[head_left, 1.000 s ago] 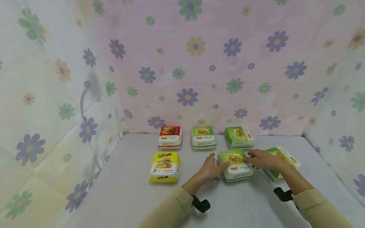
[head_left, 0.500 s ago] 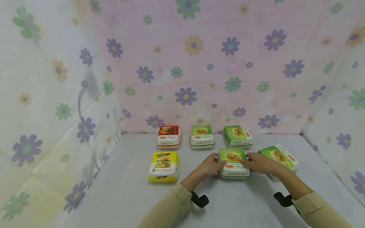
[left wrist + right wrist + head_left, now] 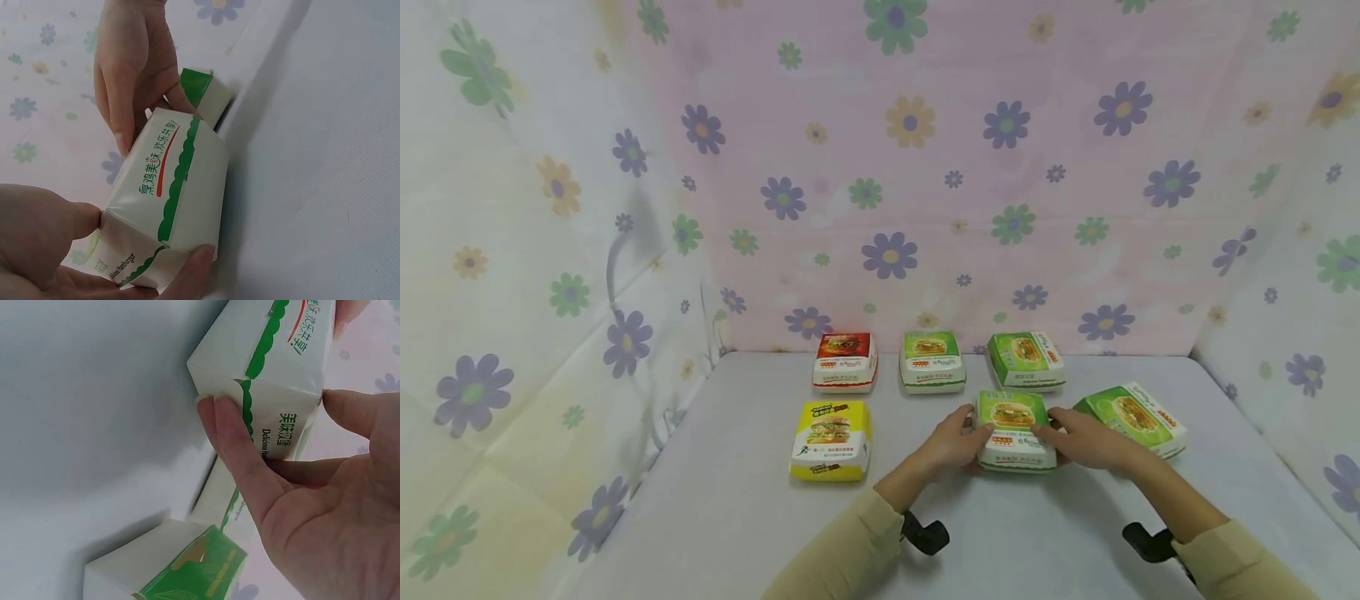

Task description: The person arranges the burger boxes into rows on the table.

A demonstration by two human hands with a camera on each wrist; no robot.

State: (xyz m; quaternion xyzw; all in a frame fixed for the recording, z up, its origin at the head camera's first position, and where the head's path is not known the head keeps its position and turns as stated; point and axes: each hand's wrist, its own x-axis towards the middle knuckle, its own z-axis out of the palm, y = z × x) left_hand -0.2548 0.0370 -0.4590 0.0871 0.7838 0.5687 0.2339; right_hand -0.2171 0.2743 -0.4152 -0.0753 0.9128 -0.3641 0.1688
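Observation:
A green-and-white burger box (image 3: pixel 1017 433) is in the front row, with a burger picture on its lid. My left hand (image 3: pixel 951 442) grips its left side, thumb at the lid's edge. From the other side my right hand (image 3: pixel 1086 439) holds it, its thumb also by the lid. In the left wrist view, fingers of my left hand (image 3: pixel 37 244) spread along the box's side (image 3: pixel 165 169), close over the white tabletop. The right wrist view has my right hand (image 3: pixel 325 481) with fingertips against the side panel printed with small text.
Right of the held box lies a turned green box (image 3: pixel 1135 417). Behind stand a red box (image 3: pixel 845 363), a green-and-white box (image 3: pixel 932 363) and another green box (image 3: pixel 1026 360). A yellow box (image 3: pixel 831 442) sits to the left. Flowered cloth (image 3: pixel 887 167) hangs around the table.
The held box has turned slightly, so its front edge lies straighter, and has shifted a little left. My right hand has moved in to grip its right side, and the left has tightened on it.

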